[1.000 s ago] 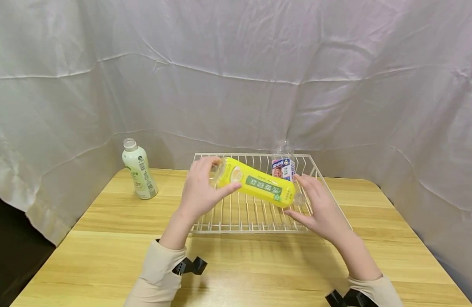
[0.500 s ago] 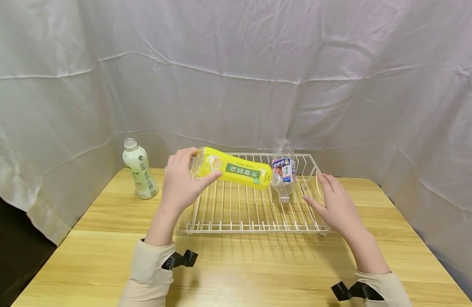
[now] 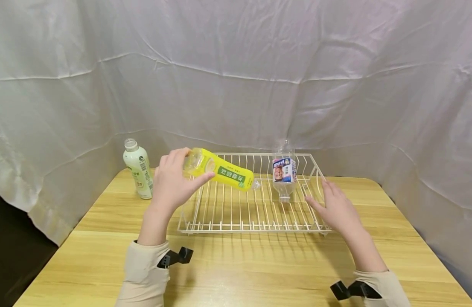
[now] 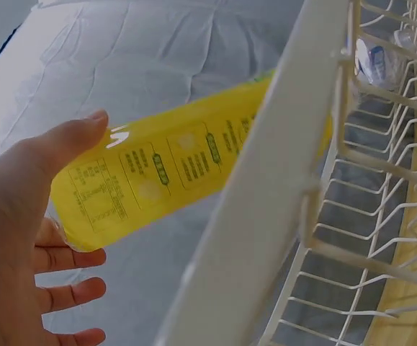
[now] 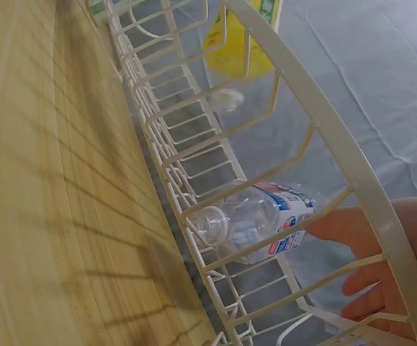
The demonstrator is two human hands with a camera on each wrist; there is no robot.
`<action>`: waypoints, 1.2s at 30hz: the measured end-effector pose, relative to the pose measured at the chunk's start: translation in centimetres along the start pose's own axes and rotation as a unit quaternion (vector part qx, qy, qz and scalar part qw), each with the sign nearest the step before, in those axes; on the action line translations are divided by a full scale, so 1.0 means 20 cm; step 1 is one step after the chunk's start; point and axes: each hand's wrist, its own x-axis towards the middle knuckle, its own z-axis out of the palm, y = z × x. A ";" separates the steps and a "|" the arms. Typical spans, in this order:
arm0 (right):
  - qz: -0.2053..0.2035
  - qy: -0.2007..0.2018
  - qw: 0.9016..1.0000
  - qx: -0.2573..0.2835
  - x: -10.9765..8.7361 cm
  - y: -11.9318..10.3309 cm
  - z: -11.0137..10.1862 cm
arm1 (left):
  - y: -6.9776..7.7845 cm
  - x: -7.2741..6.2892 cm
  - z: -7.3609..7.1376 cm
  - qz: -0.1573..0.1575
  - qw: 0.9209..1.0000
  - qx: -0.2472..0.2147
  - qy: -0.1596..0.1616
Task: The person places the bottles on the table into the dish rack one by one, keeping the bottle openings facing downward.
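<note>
"How far has the work got?"

"Part way, I'd judge. The clear bottle (image 3: 284,169) with the printed label is already in the wire rack (image 3: 251,231), right of centre in the frame, neck pointing toward the bottom. I can't tell whether it lies flat or leans."

"And the yellow bottle (image 3: 225,170)?"

"In the middle of the frame, over the left part of the rack, tilted with its neck toward the lower right. The left hand (image 3: 170,181) has it by the base end, thumb on one side and fingers on the other. So it looks not yet set down; whether it touches the wires I can't tell."

"What about the other hand?"

"The right hand (image 3: 337,207) is at the rack's right edge, fingers loosely extended, thumb apart, holding nothing. It may be touching the frame there; the pictures don't settle it. The thumb ends short of the clear bottle."

"So what's left?"

"Letting the yellow one rest, as I read it. Then there's the pale green bottle (image 3: 138,168), upright on the table (image 3: 259,273) toward the left of the frame, partly behind the left hand. If all three belong in the rack, which is my guess, that one is untouched."
</note>
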 end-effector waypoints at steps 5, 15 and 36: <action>0.002 -0.004 1.000 -0.001 0.00 0.00 0.00 | 0.03 0.00 0.03 0.010 0.999 0.030 -0.030; 0.002 -0.002 1.000 -0.005 0.00 0.00 0.00 | 0.09 -0.02 0.09 0.021 0.998 0.046 -0.048; 0.000 0.002 1.000 -0.001 0.00 0.01 0.01 | 0.24 -0.01 0.18 0.052 0.998 -0.005 -0.035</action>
